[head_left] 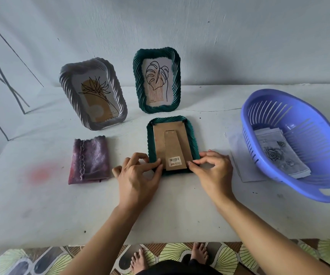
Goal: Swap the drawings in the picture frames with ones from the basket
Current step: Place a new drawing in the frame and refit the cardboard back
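Face-down frame (192,139) on the table (160,211), both hands at its near corners.

It lies with its brown backing board (159,141) and folded stand uppermost, so the step in hand looks like freeing the board's near catches. This should go best if each catch is turned only until it clears the board, with the frame kept flat so nothing slides, before the board is lifted by its near edge. The left hand (138,175) has its fingers curled and pinches thumb to forefinger at the frame's near-left corner. The right hand (211,171) pinches at the near-right corner, its other fingers loosely bent. The catches are hidden under the fingertips. Right of the frame, past a loose sheet (239,155), the blue basket (259,116) holds rose drawings (281,153). Behind the frame stand an upright green frame (157,80) and a white frame (93,94). To its left lies a folded cloth (89,159).
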A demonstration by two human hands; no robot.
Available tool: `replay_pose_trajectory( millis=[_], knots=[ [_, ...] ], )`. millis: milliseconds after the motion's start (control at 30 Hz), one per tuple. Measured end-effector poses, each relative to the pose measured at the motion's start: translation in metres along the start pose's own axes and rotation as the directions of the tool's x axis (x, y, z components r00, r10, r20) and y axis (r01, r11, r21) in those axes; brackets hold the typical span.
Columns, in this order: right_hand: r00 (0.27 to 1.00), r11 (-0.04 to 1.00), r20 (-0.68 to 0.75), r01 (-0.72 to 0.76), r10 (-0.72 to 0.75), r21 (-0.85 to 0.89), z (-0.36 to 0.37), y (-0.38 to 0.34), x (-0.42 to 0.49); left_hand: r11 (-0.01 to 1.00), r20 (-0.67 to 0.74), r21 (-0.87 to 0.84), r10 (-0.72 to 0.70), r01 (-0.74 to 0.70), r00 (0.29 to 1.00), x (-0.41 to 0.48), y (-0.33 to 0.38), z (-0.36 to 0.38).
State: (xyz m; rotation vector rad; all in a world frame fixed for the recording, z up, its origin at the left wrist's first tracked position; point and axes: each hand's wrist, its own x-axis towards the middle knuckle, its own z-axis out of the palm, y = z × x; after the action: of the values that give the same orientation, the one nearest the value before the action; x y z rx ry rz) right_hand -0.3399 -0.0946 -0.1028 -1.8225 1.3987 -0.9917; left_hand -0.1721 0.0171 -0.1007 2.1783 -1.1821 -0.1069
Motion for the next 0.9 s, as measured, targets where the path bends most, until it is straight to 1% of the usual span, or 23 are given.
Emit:
replay_pose_trajectory(
  millis=[133, 267, 400, 467, 533, 600, 667, 733, 833, 900],
  knots=[
    [1.0, 0.998, 0.003, 0.026, -0.025, -0.056, -0.002, -0.002, -0.001, 1.0, -0.009, -0.017, 0.001, -0.002, 1.0, 0.0, 0.001, -0.001],
    [0.999, 0.988, 0.029, 0.048, -0.044, -0.145, -0.007, -0.005, 0.001, 1.0, 0.018, -0.018, -0.019, 0.019, 1.0, 0.0, 0.0, -0.002],
    [0.998, 0.978, 0.056, 0.048, -0.038, -0.203, -0.011, -0.007, 0.005, 0.997, 0.111, -0.045, -0.057, 0.062, 0.992, 0.006, 0.004, -0.011],
    [0.997, 0.972, 0.054, 0.063, -0.052, -0.227, -0.013, -0.008, 0.01, 0.995, 0.143, -0.074, -0.054, 0.065, 0.988, 0.013, 0.004, -0.015],
    [0.995, 0.968, 0.074, 0.077, -0.061, -0.237, -0.013, -0.008, 0.018, 0.993, 0.114, -0.114, -0.02, 0.033, 0.993, 0.019, 0.006, -0.015],
    [0.991, 0.951, 0.107, 0.107, -0.079, -0.289, -0.012, -0.007, 0.027, 0.994, 0.07, -0.109, 0.018, -0.01, 0.997, 0.025, 0.013, -0.013],
    [0.984, 0.911, 0.171, 0.117, -0.052, -0.396, -0.01, -0.008, 0.038, 0.996, 0.086, -0.076, 0.055, -0.049, 0.995, 0.03, 0.025, -0.009],
    [0.975, 0.882, 0.222, 0.107, -0.003, -0.459, -0.008, -0.011, 0.049, 0.997, 0.179, 0.026, 0.063, -0.069, 0.982, 0.035, 0.035, -0.004],
    [0.971, 0.884, 0.239, 0.094, 0.021, -0.457, -0.001, -0.015, 0.06, 0.977, 0.286, 0.195, 0.029, -0.088, 0.958, 0.042, 0.045, 0.002],
    [0.972, 0.886, 0.237, 0.108, 0.002, -0.452, 0.003, -0.017, 0.061, 0.964, 0.302, 0.233, 0.052, -0.127, 0.952, 0.042, 0.048, 0.004]
  ],
)
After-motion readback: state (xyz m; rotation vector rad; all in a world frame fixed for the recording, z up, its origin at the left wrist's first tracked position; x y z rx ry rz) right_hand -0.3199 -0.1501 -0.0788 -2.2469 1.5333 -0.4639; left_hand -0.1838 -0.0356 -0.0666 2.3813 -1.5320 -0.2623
